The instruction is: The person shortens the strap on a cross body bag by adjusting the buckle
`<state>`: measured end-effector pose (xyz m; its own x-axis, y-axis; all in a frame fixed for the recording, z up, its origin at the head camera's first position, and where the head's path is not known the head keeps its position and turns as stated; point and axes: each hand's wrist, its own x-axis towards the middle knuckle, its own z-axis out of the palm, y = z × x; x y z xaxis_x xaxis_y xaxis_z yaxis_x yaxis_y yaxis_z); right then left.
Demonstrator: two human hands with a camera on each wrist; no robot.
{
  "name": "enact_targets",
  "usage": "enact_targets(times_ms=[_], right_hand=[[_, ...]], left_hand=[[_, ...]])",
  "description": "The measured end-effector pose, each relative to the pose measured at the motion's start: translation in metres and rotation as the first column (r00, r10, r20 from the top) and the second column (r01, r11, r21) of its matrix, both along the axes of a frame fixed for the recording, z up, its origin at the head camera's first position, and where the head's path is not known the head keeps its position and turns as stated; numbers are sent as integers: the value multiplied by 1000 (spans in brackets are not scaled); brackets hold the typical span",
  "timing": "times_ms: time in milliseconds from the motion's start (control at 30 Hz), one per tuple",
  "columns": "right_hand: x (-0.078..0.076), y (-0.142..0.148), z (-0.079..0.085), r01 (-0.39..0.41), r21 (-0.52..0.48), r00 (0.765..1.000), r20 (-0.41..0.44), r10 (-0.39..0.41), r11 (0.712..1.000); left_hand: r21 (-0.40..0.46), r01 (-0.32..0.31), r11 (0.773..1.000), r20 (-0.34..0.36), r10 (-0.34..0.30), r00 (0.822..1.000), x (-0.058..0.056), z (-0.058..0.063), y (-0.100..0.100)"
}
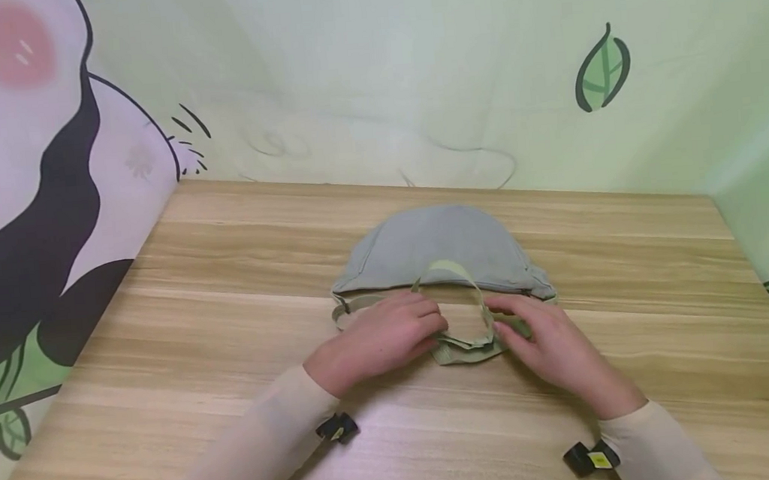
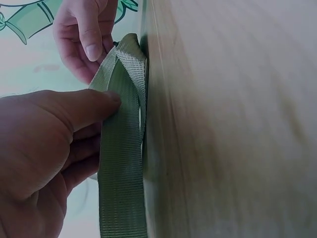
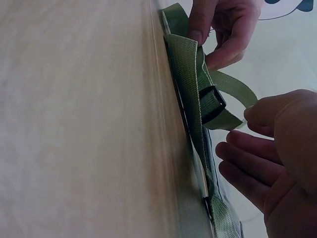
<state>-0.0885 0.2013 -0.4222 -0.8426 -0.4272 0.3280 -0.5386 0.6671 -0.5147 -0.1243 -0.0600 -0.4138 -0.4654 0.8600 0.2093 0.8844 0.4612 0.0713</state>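
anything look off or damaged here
Only the green strap looks askew: it loops and folds over itself between the left hand and right hand, rather than lying flat before the gray bag. No damage shows.

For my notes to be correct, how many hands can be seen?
2: the left hand holds the strap in front of the bag; the right hand is at the strap's right side. The wrist views show the same two.
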Motion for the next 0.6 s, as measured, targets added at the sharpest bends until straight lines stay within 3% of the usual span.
enact_targets(times_ms=[300,600], right_hand=[[1,1,0,-2,-11,1000,-14,2,1000],[2,3,6,-19,-39,999,-26,18,999]], left_hand=[[59,-14,998,17,13,1000,0,2,-4],[221,5,975,78,-23,997,-1,13,-18]])
